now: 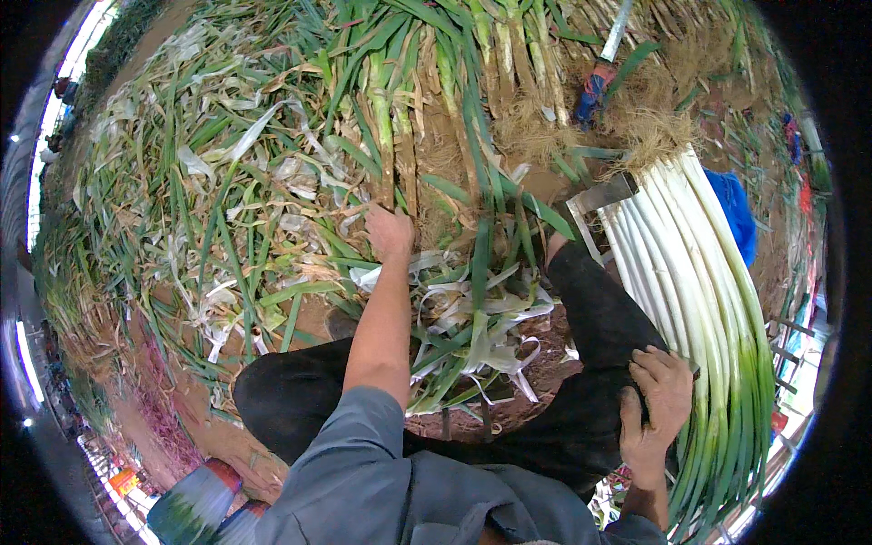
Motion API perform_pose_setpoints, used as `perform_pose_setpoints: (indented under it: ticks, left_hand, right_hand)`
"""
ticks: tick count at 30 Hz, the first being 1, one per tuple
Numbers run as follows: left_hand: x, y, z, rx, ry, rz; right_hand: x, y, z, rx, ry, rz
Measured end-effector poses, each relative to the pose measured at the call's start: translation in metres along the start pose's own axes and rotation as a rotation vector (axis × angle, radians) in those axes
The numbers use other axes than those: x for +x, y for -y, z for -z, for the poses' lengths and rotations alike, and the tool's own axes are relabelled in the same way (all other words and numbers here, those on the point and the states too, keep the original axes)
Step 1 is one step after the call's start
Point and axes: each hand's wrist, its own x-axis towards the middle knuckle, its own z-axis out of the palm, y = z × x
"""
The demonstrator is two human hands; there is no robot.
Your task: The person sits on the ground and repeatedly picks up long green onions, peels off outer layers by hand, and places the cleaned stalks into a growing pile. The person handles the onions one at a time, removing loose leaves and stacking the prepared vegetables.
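Note:
My left hand (390,231) reaches forward to the lower ends of unpeeled long green onions (385,146), which have brown soil-stained bases and green leaves. Its fingers curl down out of sight, so whether they grip a stalk is unclear. My right hand (657,402) holds nothing and rests on my right knee, fingers and thumb apart. Just right of it lies a thick row of peeled long green onions (688,252), white shafts towards the front and green leaves trailing back past my side. Their roots (657,139) are still attached at the far end.
Peeled leaves and papery skins (225,177) cover the ground at left and between my legs. More unpeeled onions (518,61) lie ahead. A metal bracket (603,194) stands at the white shafts. Blue plastic (732,211) shows behind them. A blue-and-red wrapped handle (594,92) lies farther off.

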Motion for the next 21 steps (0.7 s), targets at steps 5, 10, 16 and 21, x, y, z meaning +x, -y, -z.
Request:
perform_pose_setpoints:
  ticks: [5, 10, 16, 21]
  left_hand:
    - [0.013, 0.0, 0.025, -0.292, 0.407, 0.02]
    - [-0.006, -0.026, 0.038, -1.419, 0.685, 0.322]
    - [-0.096, -0.005, 0.026, -1.24, 0.752, 0.474]
    - [-0.215, 0.04, 0.009, -0.921, 0.856, 0.568]
  right_hand:
    - [0.001, 0.001, -0.001, -0.016, -0.006, 0.031]
    - [0.001, 0.007, -0.004, -0.003, -0.051, 0.072]
    - [0.0, 0.009, -0.008, 0.009, -0.14, 0.12]
    - [-0.011, 0.004, -0.011, -0.005, -0.178, 0.137]
